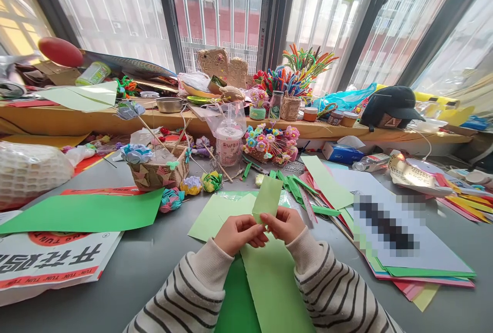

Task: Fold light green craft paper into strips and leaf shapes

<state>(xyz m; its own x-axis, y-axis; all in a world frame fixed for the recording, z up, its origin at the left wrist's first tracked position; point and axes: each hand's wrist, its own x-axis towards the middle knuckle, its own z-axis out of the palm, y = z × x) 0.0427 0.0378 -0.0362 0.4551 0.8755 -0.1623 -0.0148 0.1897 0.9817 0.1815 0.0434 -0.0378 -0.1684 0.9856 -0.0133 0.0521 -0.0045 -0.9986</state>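
A small rectangle of light green paper stands upright between my two hands, above the table. My right hand pinches its lower right part between thumb and fingers. At the lower left corner, my left hand is closed on the paper's edge, thumb against fingers. Beneath my hands lies a long light green sheet with a rough torn left edge, partly over a darker green sheet. More light green paper lies just beyond my left hand.
Folded green strips lie past my right hand. A stack of coloured paper is at right. At left are a green sheet, a printed bag and a woven basket. A plastic cup stands beyond, before a crowded windowsill.
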